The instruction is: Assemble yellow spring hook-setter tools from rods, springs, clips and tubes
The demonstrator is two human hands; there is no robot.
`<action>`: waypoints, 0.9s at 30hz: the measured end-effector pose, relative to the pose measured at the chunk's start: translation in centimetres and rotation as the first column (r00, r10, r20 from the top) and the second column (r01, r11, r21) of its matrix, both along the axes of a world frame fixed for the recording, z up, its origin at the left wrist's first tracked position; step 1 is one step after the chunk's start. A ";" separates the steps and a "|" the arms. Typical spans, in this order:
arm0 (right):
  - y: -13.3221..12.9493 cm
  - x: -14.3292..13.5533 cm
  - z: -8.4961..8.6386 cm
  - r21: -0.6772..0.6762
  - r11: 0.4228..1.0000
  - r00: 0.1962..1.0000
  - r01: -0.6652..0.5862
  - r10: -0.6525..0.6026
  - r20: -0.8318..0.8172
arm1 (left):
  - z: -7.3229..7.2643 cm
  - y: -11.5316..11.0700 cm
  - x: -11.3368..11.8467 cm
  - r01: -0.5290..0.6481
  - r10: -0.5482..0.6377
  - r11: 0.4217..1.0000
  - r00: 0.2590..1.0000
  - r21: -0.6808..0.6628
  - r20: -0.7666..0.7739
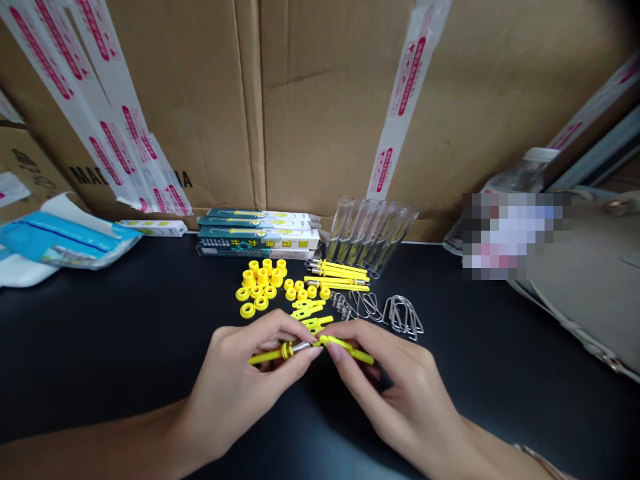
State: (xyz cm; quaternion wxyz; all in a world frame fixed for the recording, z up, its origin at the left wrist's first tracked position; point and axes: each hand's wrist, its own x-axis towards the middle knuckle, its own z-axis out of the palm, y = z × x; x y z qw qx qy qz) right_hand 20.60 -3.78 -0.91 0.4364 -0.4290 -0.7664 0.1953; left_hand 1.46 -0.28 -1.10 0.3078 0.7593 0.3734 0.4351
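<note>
Between thumb and fingers, my left hand [250, 373] pinches a yellow rod with a metal tip [273, 355], its silver end pointing right. My right hand [395, 380] is closed on a slim yellow plastic piece [345, 345] whose left end meets the metal tip. Fingertips hide the exact joint. Just beyond the hands lie small flat yellow pieces [310, 309], yellow flanged collars [263, 277], flat rings [247, 310] and small caps [300, 287]. Further right are more yellow rods with metal ends [340, 275], small springs [341, 305] and bent wire hooks [404, 315].
Clear plastic tubes [370, 233] lean against a cardboard box [320, 100] at the back. Left of them sit stacked printed cartons [257, 233]. A blue packet [75, 233] lies far left. At right stand a plastic bottle [525, 170] and a beige bag [590, 267] on the black table [125, 340].
</note>
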 end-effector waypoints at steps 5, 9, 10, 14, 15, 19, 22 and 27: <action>0.0 -0.1 0.0 0.032 0.999 1.000 -0.015 0.015 -0.004 | 0.2 0.0 0.0 0.010 -0.010 1.000 1.000 0.025 -0.012; -0.1 0.0 0.0 0.047 0.999 1.000 0.005 -0.005 0.000 | 0.2 0.0 0.0 0.006 -0.006 1.000 1.000 0.008 -0.014; -0.2 0.0 0.0 0.047 0.999 1.000 0.014 -0.015 0.006 | 0.2 0.0 0.0 0.003 -0.003 1.000 1.000 0.000 -0.012; -0.3 0.0 0.0 0.025 0.999 1.000 0.019 -0.019 0.023 | 0.0 -0.1 0.0 -0.002 0.002 0.999 1.000 -0.042 -0.009; -0.3 0.0 -0.1 0.015 1.000 1.000 0.014 -0.015 0.027 | 0.0 -0.1 0.0 -0.006 0.005 0.999 1.000 -0.047 -0.011; -0.1 0.1 -0.2 -0.051 0.999 0.999 0.008 -0.007 0.038 | -0.1 0.0 -0.1 -0.020 0.020 1.000 0.999 0.004 -0.038; -0.1 0.1 -0.2 -0.126 0.992 0.999 -0.006 0.012 0.042 | -0.1 0.0 -0.1 0.009 0.001 0.994 0.995 0.105 -0.098; -0.1 0.0 0.1 -0.185 0.980 0.997 -0.076 0.079 0.006 | -0.5 -0.2 -0.2 0.019 0.032 0.959 0.985 0.282 -0.172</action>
